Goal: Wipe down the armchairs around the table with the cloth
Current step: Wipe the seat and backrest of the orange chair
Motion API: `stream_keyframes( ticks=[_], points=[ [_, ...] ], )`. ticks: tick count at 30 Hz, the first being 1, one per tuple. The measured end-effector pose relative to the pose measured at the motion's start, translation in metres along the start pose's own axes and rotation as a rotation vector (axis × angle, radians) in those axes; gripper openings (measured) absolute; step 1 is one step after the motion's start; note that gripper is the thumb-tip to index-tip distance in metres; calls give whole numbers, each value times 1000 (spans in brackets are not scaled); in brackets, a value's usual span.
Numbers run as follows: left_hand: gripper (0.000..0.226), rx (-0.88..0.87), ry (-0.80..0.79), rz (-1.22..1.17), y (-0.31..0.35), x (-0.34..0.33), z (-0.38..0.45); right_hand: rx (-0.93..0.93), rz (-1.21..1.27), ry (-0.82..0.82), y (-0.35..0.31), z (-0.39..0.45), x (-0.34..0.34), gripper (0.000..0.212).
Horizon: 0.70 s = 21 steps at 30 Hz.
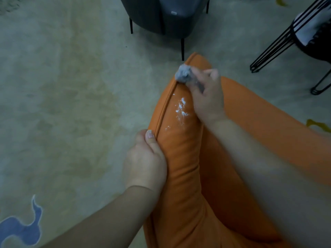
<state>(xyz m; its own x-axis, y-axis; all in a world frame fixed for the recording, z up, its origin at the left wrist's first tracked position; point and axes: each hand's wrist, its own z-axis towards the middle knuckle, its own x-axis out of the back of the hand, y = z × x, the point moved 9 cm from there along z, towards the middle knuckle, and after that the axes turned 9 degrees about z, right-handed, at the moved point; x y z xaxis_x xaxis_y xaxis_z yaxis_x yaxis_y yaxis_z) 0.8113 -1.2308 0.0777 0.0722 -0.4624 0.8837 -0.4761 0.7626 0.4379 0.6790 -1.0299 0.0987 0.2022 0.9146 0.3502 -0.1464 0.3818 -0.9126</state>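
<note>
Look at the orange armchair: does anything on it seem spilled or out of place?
Yes. White smears speckle the orange armchair beside its piped seam, just below the grey cloth in the right hand. They look like unwiped residue.

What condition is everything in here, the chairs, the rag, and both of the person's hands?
Orange leather armchair: smeared with white residue near the piped edge, not wiped off yet.
Crumpled grey cloth: bunched, pressed on the armchair's top.
Right hand: grips the cloth.
Left hand: holds the armchair's edge, thumb on the piping.
Dark grey armchair: upright, untouched.
Black wire-frame chair: standing, untouched.
</note>
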Motion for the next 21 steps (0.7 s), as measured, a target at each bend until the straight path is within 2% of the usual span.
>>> stream_keyframes(
  ticks=[3, 5, 9, 12, 14, 17, 21],
  points=[
    [44, -50, 19, -32, 9, 7, -4, 130, -35, -110, -23, -44, -9, 38],
    [44, -47, 6, -46, 10, 8, -3, 79, 6, -149, -22, -53, -9, 37],
    [44, -55, -16, -64, 11, 8, -4, -145, 89, 52, -2, -2, 13, 39],
    [42, -44, -23, -81, 10, 7, -4, -175, 22, 67, 6, 32, 8, 40],
    [32, -25, -31, -75, 10, 8, -4, -117, -32, 43, 4, 26, 1, 39],
    [24, -26, -24, -71, 12, 10, -5, 74, -77, -18, -17, -16, -5, 36],
    [30, -37, 12, -87, 13, 13, -5, 171, -64, -151, -32, -90, -8, 34]
  ],
)
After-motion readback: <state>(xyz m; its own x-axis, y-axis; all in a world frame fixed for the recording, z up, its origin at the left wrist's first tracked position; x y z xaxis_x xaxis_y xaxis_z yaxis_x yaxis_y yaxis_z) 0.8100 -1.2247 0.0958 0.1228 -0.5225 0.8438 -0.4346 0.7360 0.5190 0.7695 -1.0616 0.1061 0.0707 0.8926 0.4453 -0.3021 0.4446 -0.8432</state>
